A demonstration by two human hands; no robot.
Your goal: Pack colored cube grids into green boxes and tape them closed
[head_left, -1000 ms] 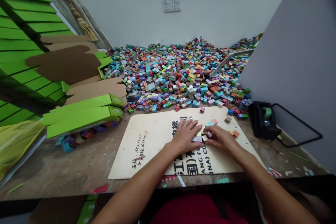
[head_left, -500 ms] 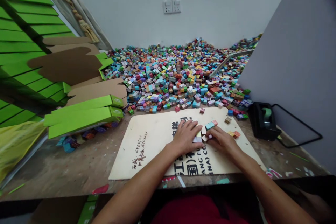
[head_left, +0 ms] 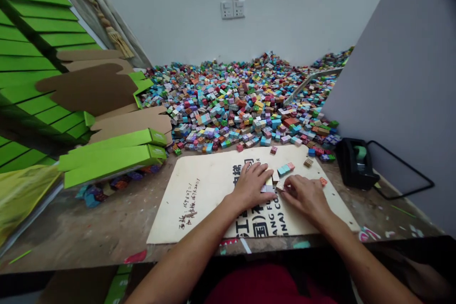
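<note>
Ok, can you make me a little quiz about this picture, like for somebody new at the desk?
1. True or false: small pale blocks sit right by the left hand.
2. Which hand is nearer the black tape dispenser?
3. What colour are the outsides of the long boxes on the left: (a) red, (b) green or (c) blue?

Key: 1. True. 2. The right hand. 3. (b), green.

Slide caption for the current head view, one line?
Left hand on pale blocks, right hand close beside, over a cream printed sheet before a heap of multicolored blocks.
</note>
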